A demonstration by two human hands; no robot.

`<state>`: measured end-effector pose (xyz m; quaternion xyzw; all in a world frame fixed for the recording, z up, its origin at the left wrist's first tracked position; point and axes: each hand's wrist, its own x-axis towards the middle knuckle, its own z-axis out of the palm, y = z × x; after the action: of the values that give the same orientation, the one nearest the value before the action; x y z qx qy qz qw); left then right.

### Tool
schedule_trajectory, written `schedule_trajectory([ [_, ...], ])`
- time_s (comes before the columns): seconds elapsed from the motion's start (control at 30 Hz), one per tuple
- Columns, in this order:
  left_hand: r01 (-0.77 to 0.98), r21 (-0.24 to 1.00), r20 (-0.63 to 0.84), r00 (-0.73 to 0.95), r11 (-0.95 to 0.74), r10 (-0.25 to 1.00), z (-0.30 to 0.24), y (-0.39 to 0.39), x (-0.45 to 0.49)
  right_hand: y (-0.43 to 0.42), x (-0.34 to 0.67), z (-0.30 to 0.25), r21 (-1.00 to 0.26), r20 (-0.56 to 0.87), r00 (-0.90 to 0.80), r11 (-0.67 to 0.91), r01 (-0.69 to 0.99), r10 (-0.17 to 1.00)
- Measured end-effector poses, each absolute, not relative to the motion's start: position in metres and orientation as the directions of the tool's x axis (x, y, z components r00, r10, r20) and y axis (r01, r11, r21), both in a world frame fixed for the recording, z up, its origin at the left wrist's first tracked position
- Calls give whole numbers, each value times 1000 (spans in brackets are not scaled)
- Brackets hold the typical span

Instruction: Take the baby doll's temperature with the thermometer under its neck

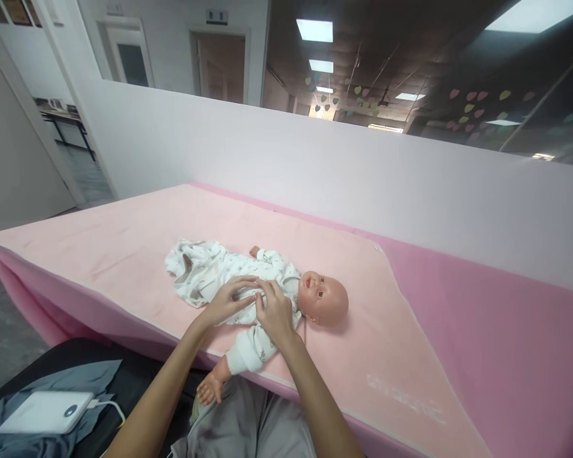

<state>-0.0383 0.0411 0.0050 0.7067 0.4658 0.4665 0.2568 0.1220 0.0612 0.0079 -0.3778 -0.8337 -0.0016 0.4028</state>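
Note:
A baby doll lies on its back, head to the right, dressed in a white patterned baby romper. My left hand is over the front of the romper, its fingers and thumb curved together at the cloth. Beside it, nearer the doll's neck, my right hand pinches at the same spot, its fingertips meeting those of the left. The bit of cloth between the fingertips is mostly hidden. One doll arm hangs toward me over the edge, its hand open. The romper's lower part lies loose and crumpled at the left.
A pale pink mat covers the table over a darker pink cloth. A white wall panel with dark glass above stands behind. At lower left, a white power bank with a cable rests on grey cloth.

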Motion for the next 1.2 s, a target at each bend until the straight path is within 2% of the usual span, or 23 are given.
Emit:
schedule_trajectory([
  [0.2, 360, 860, 314, 186, -362, 931, 14, 41, -42, 63, 130, 9, -382, 636, -415, 732, 563, 651],
  [0.37, 322, 888, 265, 224, -328, 938, 22, 42, -41, 65, 129, -2, -410, 710, -332, 748, 522, 621],
  [0.63, 441, 818, 349, 132, -370, 928, 18, 44, -30, 64, 127, -9, -430, 787, -175, 729, 532, 592],
  [0.77, 467, 814, 340, 96, -344, 935, 19, 47, -26, 65, 124, -8, -427, 769, -197, 717, 552, 609],
  [0.97, 379, 885, 256, 92, -271, 962, 22, 49, -29, 69, 123, -7, -329, 728, -321, 719, 612, 606],
  [1.1, 308, 928, 191, 94, -211, 977, 19, 52, -34, 73, 123, -7, -366, 722, -308, 720, 590, 619],
  [1.2, 318, 930, 160, 94, -182, 983, 19, 53, -36, 73, 123, -8, -384, 723, -280, 704, 598, 632],
])
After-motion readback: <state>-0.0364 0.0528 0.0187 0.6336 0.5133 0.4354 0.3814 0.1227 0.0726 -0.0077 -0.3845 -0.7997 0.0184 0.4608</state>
